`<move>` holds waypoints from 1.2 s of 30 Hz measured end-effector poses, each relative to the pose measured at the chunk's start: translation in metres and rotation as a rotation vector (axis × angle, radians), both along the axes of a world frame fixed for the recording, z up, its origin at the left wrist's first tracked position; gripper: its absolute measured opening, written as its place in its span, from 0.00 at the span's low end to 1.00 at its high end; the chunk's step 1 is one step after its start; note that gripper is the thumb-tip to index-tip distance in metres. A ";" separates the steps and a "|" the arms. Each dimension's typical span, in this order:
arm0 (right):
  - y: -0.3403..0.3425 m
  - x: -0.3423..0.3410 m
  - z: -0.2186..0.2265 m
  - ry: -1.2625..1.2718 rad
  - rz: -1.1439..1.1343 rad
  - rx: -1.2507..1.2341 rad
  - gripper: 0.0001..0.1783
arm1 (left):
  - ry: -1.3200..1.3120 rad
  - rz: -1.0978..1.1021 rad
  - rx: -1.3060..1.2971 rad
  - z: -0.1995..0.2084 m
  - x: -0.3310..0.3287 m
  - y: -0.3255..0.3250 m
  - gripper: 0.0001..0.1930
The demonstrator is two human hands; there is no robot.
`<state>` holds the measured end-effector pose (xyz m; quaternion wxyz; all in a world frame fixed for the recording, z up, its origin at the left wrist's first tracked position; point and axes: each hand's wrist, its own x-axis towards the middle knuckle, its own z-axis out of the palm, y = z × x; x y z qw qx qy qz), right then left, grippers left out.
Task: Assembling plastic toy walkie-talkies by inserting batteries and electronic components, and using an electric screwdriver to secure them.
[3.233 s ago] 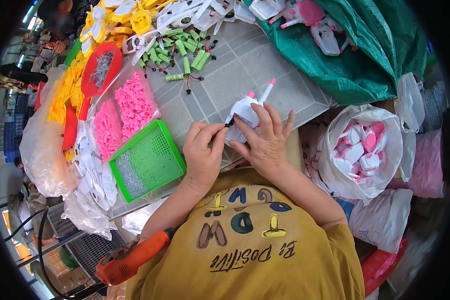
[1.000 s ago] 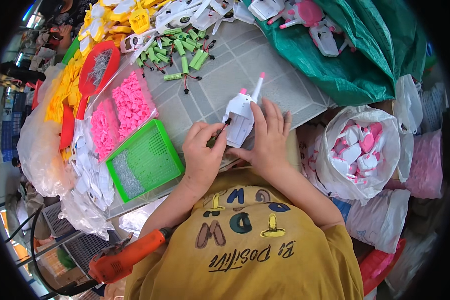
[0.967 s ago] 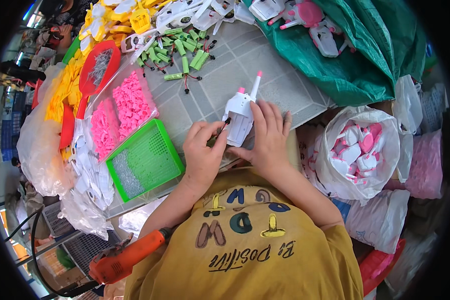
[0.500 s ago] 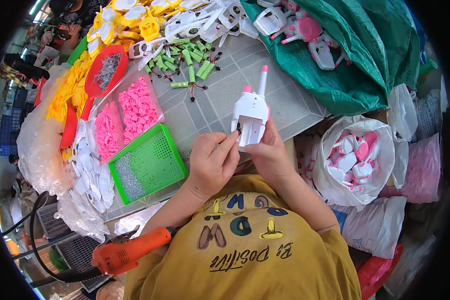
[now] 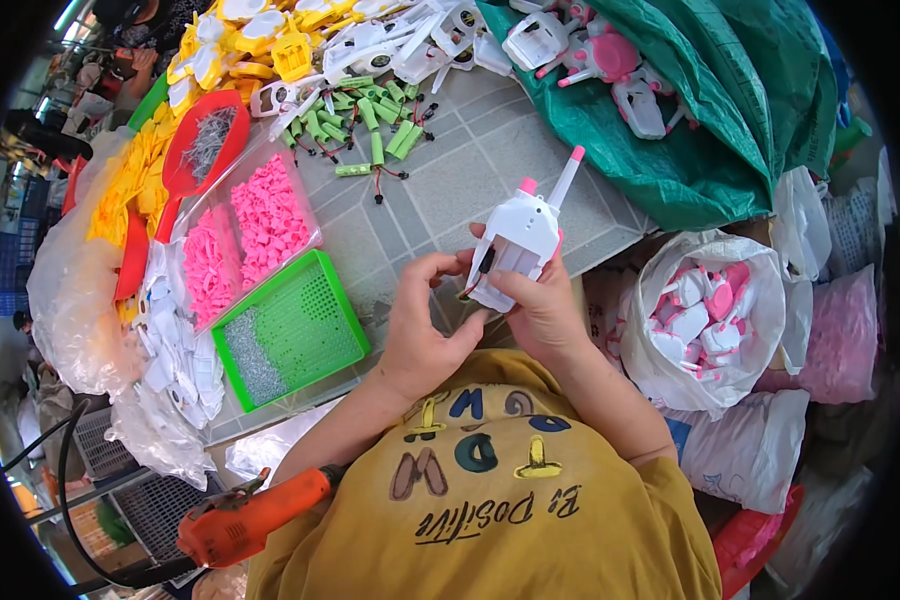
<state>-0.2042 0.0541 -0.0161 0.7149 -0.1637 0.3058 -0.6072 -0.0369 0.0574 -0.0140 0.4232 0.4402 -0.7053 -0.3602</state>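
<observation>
where the shell (image 5: 522, 225) is: over the desk's (image 5: 445, 190) near edge, pink-tipped antenna (image 5: 567, 182) toward the far side
right hand (image 5: 550, 308): clamped on the shell, thumb across its open face
left hand (image 5: 422, 315): thumb and fingers apart, tips at the shell's left side and lower end
plug (image 5: 486, 262): black, at the shell's left side
batteries (image 5: 378, 148): green, toward the desk's far edge
tray (image 5: 315, 322): green, by the near edge
</observation>
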 end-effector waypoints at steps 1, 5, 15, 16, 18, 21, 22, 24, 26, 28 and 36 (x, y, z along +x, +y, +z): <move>0.000 0.000 -0.002 -0.014 -0.001 0.000 0.39 | 0.010 -0.012 0.027 0.001 -0.002 0.001 0.28; 0.001 0.002 -0.006 0.008 -0.001 0.001 0.39 | 0.142 0.026 0.121 -0.008 -0.002 0.003 0.26; -0.002 0.002 -0.027 0.233 -0.169 -0.007 0.40 | 0.260 -0.123 0.356 0.005 0.012 0.003 0.17; -0.002 0.001 -0.029 0.266 -0.165 0.003 0.41 | 0.354 -0.116 0.378 0.006 0.011 0.003 0.16; -0.002 0.001 -0.030 0.344 -0.114 -0.029 0.38 | 0.361 -0.111 0.360 0.012 0.009 0.002 0.16; -0.003 -0.004 -0.022 0.228 0.014 -0.027 0.35 | 0.082 -0.019 0.187 0.018 0.006 -0.005 0.18; -0.003 -0.006 -0.018 0.036 0.089 0.008 0.34 | 0.080 -0.016 0.190 0.019 0.005 -0.009 0.18; -0.003 -0.005 -0.014 0.063 0.115 0.038 0.32 | -0.003 -0.063 0.260 0.024 0.002 -0.017 0.19; -0.001 -0.004 -0.010 0.026 0.155 0.084 0.35 | -0.022 -0.078 0.239 0.024 -0.002 -0.021 0.19; 0.000 -0.002 -0.010 0.015 0.152 0.083 0.34 | 0.079 -0.037 0.340 0.017 -0.006 -0.022 0.18; 0.001 0.001 -0.008 -0.055 0.171 0.150 0.31 | -0.124 -0.043 0.270 0.028 -0.014 -0.026 0.12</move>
